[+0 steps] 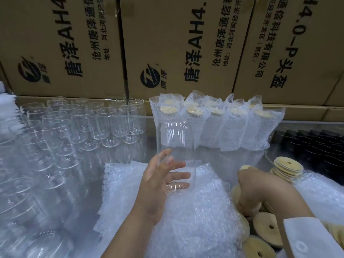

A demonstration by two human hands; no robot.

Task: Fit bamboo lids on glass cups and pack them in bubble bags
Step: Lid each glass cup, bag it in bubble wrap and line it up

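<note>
Keep your left hand [158, 185] wrapped firmly round the upright glass cup [175, 140], just above the bubble bags [195, 220], while your right hand [260, 192], curled among the bamboo lids [262, 222] (I cannot tell if it grips one), brings a lid flat to the rim.

I hold one clear glass cup [175, 138] upright and lidless in my left grip [160, 185], fingers wrapped round its lower half. It hangs above a pile of flat bubble bags [186, 216] at 6 o'clock. From 9 to 10 o'clock, bare glass cups [96, 123] stand in close rows without lids. At 1 o'clock a row of bagged cups [225, 127] stands upright, side by side, pale round lids showing through the bag tops. Loose bamboo lids [264, 225], each with a hole, lie heaped at 4 o'clock. A small stack of lids [287, 167] sits at 3 o'clock.
</note>
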